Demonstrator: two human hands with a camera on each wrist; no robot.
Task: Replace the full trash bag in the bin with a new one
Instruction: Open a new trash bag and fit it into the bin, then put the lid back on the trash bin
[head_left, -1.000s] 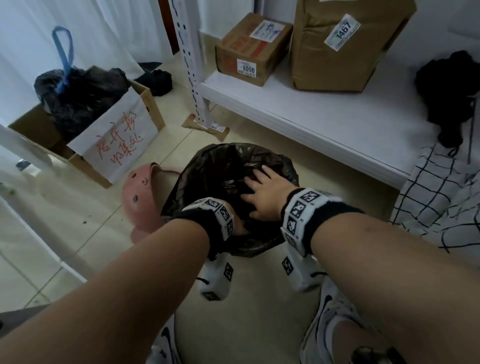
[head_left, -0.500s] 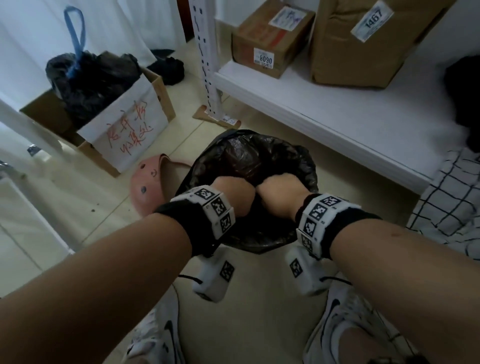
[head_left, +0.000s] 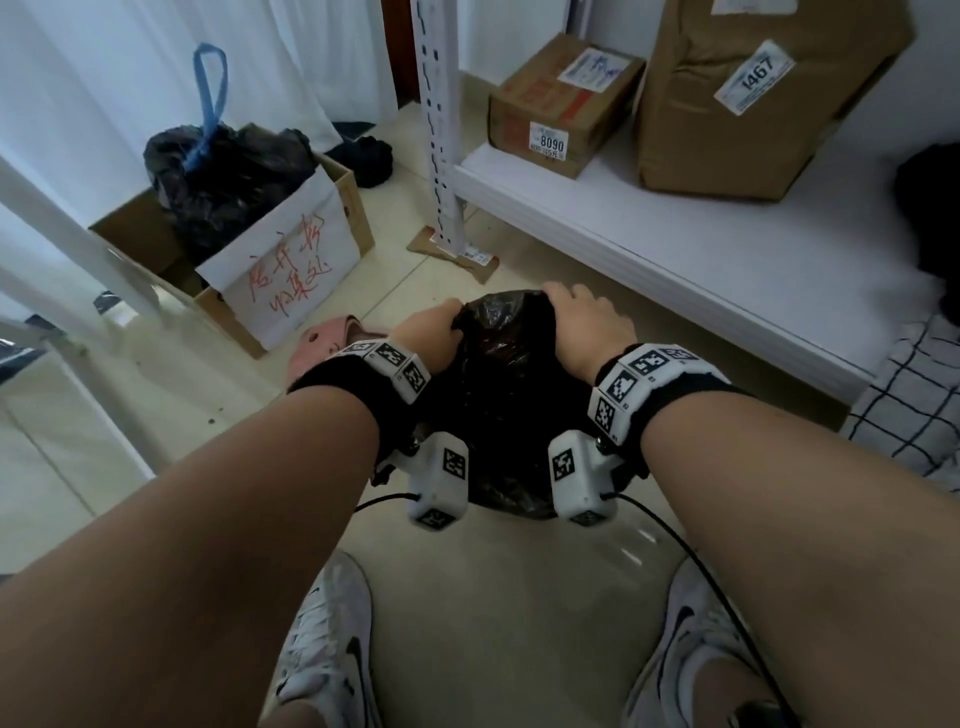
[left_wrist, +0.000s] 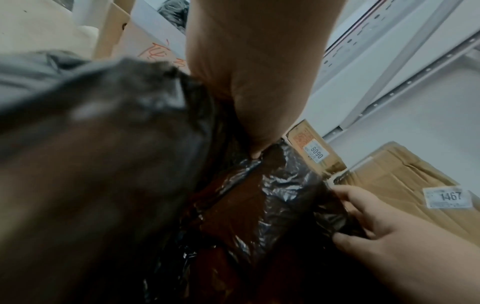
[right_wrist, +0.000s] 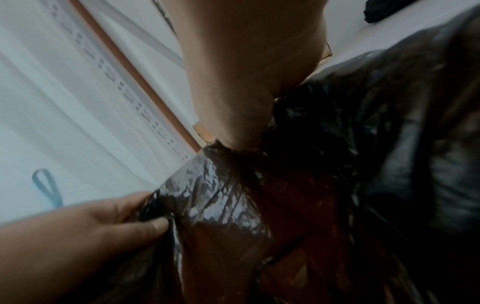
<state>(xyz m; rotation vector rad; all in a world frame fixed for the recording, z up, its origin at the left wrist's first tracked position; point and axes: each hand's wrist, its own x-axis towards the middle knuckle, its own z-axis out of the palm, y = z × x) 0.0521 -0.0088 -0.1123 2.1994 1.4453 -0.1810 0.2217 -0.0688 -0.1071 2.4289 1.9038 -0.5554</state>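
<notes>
A black trash bag (head_left: 498, 374) hangs between my forearms above the floor, its top bunched up. My left hand (head_left: 431, 332) grips the left side of the bunched top, and my right hand (head_left: 587, 322) grips the right side. In the left wrist view my left hand (left_wrist: 259, 92) holds the crinkled trash bag (left_wrist: 259, 205) while the right hand (left_wrist: 376, 218) pinches a fold. The right wrist view shows my right hand (right_wrist: 246, 92) on the trash bag (right_wrist: 228, 205) and the left hand (right_wrist: 109, 222) pinching it. No bin shows beneath the bag.
A pink clog-like thing (head_left: 322, 338) lies behind my left wrist. To the left a cardboard box (head_left: 291, 270) holds a tied black bag (head_left: 228, 176). A white shelf (head_left: 675, 249) with its upright post (head_left: 436, 130) carries two parcels (head_left: 561, 104). My shoes (head_left: 327, 649) stand below.
The bag's mouth was open with both hands at it. The hands gathered it, then moved apart onto each side of the bunched top, and the bag has risen.
</notes>
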